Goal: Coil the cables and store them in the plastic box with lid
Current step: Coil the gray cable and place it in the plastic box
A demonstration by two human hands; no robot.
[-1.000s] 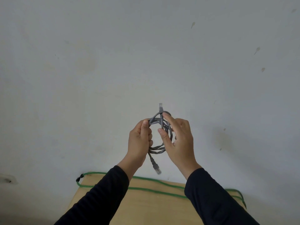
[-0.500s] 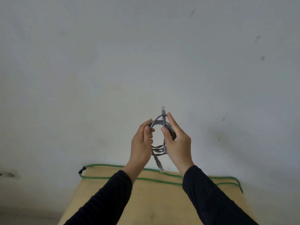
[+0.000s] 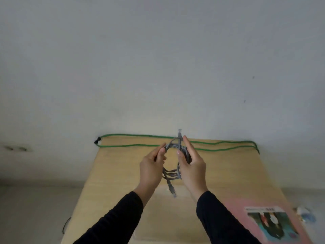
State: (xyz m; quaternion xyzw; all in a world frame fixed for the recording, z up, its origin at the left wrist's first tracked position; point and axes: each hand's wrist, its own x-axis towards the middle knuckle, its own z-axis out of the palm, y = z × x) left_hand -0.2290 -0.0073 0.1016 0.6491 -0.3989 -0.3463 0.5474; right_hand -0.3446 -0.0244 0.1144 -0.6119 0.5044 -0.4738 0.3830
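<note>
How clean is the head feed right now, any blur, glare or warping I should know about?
Head view: soft, even light, no glare; the coiled grey network cable between the left hand and right hand reads fairly sharp. Head view: the pink printed booklet at lower right is smeared. Head view: wide-angle bending curves the light wooden table edges and green cord.

Both hands held the grey cable coil above the table, whose middle lay bare beneath them. A green cable ran along the far edge; a pink booklet, perhaps a package, occupied the near right corner.
</note>
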